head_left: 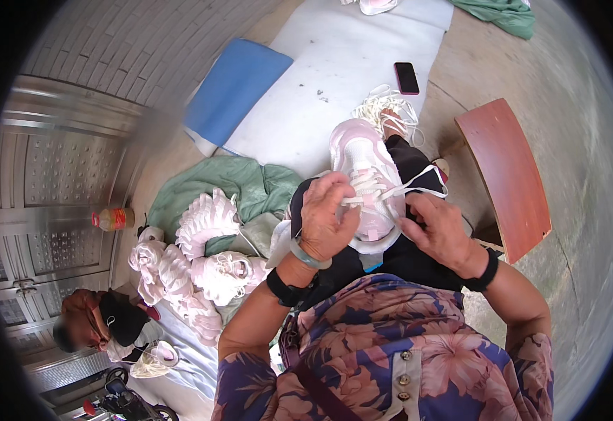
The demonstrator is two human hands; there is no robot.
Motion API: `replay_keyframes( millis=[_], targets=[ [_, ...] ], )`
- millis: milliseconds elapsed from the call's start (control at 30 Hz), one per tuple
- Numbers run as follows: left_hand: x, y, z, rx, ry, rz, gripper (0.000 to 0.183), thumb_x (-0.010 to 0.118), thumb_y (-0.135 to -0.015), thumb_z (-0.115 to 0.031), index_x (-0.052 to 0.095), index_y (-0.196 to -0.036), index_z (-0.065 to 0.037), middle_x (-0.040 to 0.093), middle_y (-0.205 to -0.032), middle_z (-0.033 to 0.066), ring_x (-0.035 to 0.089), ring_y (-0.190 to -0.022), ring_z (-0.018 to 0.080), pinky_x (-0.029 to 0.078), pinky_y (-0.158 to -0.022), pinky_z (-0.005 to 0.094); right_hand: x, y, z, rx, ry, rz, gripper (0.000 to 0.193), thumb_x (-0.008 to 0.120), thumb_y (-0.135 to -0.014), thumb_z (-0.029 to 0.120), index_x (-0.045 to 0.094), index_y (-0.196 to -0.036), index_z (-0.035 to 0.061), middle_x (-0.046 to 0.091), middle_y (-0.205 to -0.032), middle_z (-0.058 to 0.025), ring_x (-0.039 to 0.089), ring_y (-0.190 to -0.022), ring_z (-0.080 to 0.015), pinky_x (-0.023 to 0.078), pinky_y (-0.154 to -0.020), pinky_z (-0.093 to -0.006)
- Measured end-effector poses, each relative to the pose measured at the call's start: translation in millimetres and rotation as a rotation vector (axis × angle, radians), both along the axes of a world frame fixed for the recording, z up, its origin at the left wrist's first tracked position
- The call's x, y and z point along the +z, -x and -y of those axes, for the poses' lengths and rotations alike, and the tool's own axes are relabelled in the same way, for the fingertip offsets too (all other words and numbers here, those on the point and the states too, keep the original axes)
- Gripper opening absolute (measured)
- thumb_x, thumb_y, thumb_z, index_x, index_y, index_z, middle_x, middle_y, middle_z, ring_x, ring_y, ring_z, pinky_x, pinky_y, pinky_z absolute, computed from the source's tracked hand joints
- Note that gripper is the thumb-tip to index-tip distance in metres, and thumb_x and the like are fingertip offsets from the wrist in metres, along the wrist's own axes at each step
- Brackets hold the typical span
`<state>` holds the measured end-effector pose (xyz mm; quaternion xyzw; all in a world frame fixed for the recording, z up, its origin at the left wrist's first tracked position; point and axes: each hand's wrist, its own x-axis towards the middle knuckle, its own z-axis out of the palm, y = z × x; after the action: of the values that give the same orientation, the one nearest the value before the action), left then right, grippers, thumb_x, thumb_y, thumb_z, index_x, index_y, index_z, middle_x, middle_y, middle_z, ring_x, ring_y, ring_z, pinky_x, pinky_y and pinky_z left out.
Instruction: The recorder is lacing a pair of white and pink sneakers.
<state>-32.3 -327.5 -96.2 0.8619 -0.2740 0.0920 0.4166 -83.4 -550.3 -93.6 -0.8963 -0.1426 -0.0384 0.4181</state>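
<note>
A white and pale pink sneaker (361, 156) rests on my lap, toe pointing away from me. Its white shoelace (413, 185) is partly threaded through the eyelets and loops out to the right. My left hand (329, 216) is at the left side of the lacing, fingers bent and closed on the shoelace by the eyelets. At the right side of the shoe, my right hand (438, 233) has its thumb and fingers curled together on the lace; its fingertips are partly hidden. A tangle of white laces (384, 109) lies just past the toe.
Stacked white-pink shoe uppers (205, 221) and a green cloth (201, 179) are at left. A blue pad (240, 91) and phone (406, 78) lie on a white sheet (334, 56). A wooden board (510, 179) stands at right. Another person (103, 319) sits lower left, near a bottle (113, 219).
</note>
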Motion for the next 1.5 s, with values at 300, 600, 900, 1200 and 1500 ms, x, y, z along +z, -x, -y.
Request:
replay_keyframes(
  millis=[300,600,900,1200,1500],
  targets=[
    [-6,12,34,-0.049,-0.338,0.210,0.012,0.064,-0.067,-0.013,0.063,-0.078,-0.008,0.053,-0.118,0.0127,0.044,-0.112,0.0360,0.026,-0.096,0.0526,-14,-3,-16,-0.016,0.123,0.023,0.030,0.065,-0.074,0.019,0.051,-0.096,0.0032,0.052,-0.078,-0.0136,0.056,-0.069,-0.0323,0.045,-0.057,-0.0395],
    [-23,10,42,0.009,-0.319,0.204,0.021,0.064,-0.069,-0.014,0.061,-0.088,-0.005,0.051,-0.123,0.0144,0.043,-0.116,0.0348,0.024,-0.098,0.0538,-19,-8,-17,-0.034,0.024,0.107,0.019,0.061,-0.077,0.014,0.057,-0.091,0.0015,0.053,-0.077,-0.0157,0.056,-0.068,-0.0344,0.046,-0.058,-0.0410],
    [-3,9,50,-0.107,-0.351,0.268,0.006,0.058,-0.071,-0.009,0.055,-0.072,-0.004,0.051,-0.122,0.0143,0.042,-0.118,0.0350,0.022,-0.099,0.0563,-21,-6,-13,-0.065,-0.064,0.017,0.025,0.060,-0.077,0.017,0.054,-0.096,0.0034,0.050,-0.077,-0.0153,0.055,-0.068,-0.0346,0.044,-0.057,-0.0414],
    [38,70,-101,-0.130,-0.509,0.104,0.007,0.059,-0.065,-0.002,0.052,-0.066,-0.001,0.054,-0.116,0.0182,0.046,-0.112,0.0392,0.031,-0.094,0.0557,-25,-3,-10,-0.084,-0.111,-0.047,0.034,0.061,-0.074,0.018,0.056,-0.104,0.0041,0.050,-0.079,-0.0145,0.055,-0.067,-0.0333,0.045,-0.059,-0.0393],
    [8,73,-119,0.090,-0.562,-0.135,0.014,0.063,-0.073,-0.011,0.060,-0.081,-0.001,0.058,-0.106,0.0150,0.051,-0.099,0.0345,0.037,-0.087,0.0460,-42,-8,1,-0.087,-0.576,-0.383,0.056,0.066,-0.080,0.008,0.035,-0.127,0.0061,0.049,-0.078,-0.0010,0.045,-0.059,-0.0057,0.039,-0.052,-0.0188]
  ],
)
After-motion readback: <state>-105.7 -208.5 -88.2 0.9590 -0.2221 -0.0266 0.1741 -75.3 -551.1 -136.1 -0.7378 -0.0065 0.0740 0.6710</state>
